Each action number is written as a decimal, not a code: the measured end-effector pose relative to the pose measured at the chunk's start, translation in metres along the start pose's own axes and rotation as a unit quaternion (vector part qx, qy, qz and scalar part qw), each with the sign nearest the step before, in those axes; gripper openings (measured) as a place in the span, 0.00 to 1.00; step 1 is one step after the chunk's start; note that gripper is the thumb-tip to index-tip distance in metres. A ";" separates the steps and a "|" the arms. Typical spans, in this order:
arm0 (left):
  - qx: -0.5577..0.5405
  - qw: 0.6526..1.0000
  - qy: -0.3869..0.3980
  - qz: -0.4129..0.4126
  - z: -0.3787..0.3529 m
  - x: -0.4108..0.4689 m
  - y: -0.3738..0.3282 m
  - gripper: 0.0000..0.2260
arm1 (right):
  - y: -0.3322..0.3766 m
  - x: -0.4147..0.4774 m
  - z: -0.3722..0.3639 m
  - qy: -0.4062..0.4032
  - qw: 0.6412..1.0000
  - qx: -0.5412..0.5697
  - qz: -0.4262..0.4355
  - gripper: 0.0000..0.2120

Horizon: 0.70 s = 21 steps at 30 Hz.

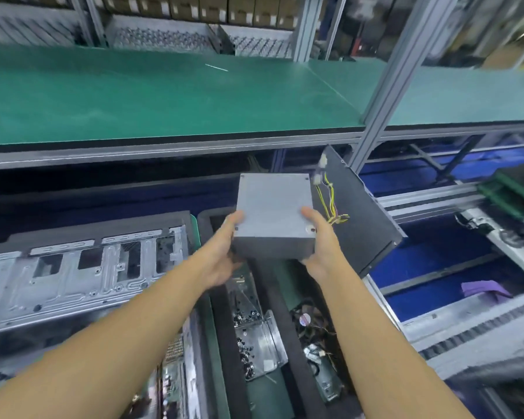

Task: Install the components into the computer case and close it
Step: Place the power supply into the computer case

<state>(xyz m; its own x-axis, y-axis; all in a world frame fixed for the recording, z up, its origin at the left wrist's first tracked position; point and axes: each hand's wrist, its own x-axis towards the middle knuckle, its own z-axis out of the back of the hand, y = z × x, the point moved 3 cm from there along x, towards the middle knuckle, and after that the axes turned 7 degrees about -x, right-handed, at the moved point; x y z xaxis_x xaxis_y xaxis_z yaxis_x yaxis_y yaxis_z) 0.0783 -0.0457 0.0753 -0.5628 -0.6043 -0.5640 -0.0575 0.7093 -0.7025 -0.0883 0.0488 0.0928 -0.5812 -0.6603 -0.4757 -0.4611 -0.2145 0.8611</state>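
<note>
Power supply (273, 213): held up over the tray's (224, 358) far end, wires (330, 204) trailing right.
Left hand (224, 258): grips its left edge.
Right hand (321, 246): grips its right edge.
Case (82, 273): lies open, left.

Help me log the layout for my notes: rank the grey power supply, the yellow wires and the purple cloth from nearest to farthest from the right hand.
1. The power supply: in the grip of the right hand, at the box's right edge.
2. The yellow wires: just beyond the thumb, hanging off the box's right side.
3. The purple cloth: well off to the right, lower down.
</note>
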 end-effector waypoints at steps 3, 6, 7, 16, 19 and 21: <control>0.020 0.998 0.067 -0.005 0.021 -0.028 -0.026 0.33 | -0.012 -0.024 -0.016 0.065 0.996 0.059 -0.007 0.13; 0.023 0.996 0.090 -0.014 0.047 -0.053 -0.043 0.34 | -0.028 -0.050 -0.043 0.105 0.993 0.054 0.005 0.12; 0.011 0.996 0.084 -0.018 0.057 -0.062 -0.046 0.33 | -0.033 -0.059 -0.054 0.103 0.994 0.032 0.016 0.18; -0.047 0.969 -0.041 -0.238 0.134 -0.149 -0.061 0.31 | -0.069 -0.106 -0.144 0.102 0.992 0.063 -0.034 0.16; 0.141 0.878 -0.149 -0.432 0.145 -0.186 -0.069 0.41 | -0.088 -0.120 -0.173 0.119 0.985 0.037 -0.117 0.16; 0.311 0.764 -0.198 -0.529 0.152 -0.212 -0.068 0.45 | -0.101 -0.136 -0.188 0.137 0.977 -0.006 -0.164 0.13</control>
<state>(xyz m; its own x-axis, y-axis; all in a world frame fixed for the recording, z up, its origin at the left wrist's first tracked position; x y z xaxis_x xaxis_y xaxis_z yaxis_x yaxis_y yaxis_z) 0.3267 -0.0214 0.1768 -0.1723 -0.8704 0.4612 0.1659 -0.4871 -0.8574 0.1632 0.0251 0.1049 -0.2009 -0.7227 -0.6614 -0.5840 -0.4536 0.6731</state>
